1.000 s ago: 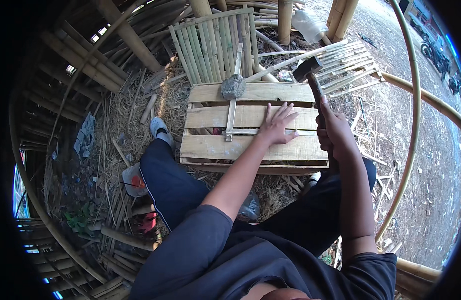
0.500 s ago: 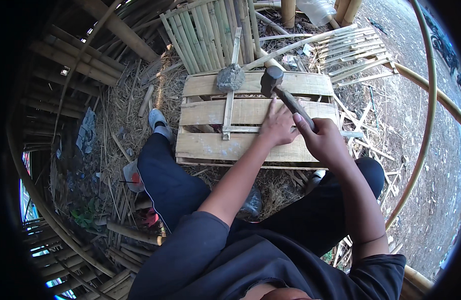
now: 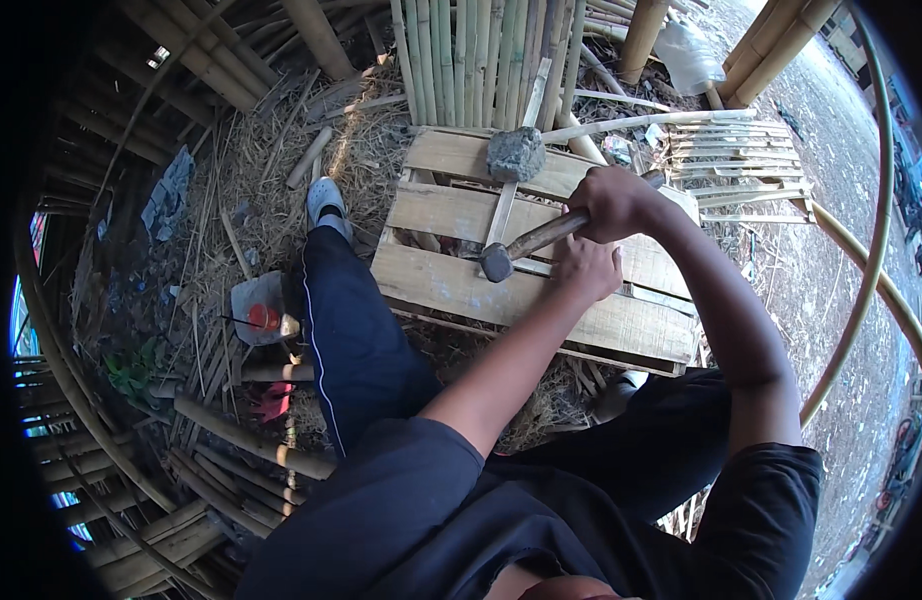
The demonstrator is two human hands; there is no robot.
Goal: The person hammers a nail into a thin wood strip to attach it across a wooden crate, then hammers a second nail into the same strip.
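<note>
My right hand point(image 3: 613, 203) is closed round the wooden handle of a hammer point(image 3: 546, 237). The hammer points left, its blunt metal head point(image 3: 496, 262) over the spot where two thin strips meet. Below it my left hand point(image 3: 587, 268) lies on the wooden plank top point(image 3: 451, 280), across a thin bamboo strip point(image 3: 661, 298), thumb held apart; some fingers are hidden behind the hammer and right hand. Another thin strip point(image 3: 505, 212) runs away from me over the planks, with a rough grey stone point(image 3: 516, 155) lying on it.
A bamboo slat panel point(image 3: 471, 65) stands behind the planks, and a slatted bamboo frame point(image 3: 736, 160) lies at the far right. A curved bamboo pole point(image 3: 876, 240) arcs along the right. On the left, a plastic bag with something red point(image 3: 264, 317) sits by my leg among straw and bamboo pieces.
The hammer has swung round from pointing away to pointing left, its head now near the strips' joint. My right hand has moved farther away from me. The view has shifted.
</note>
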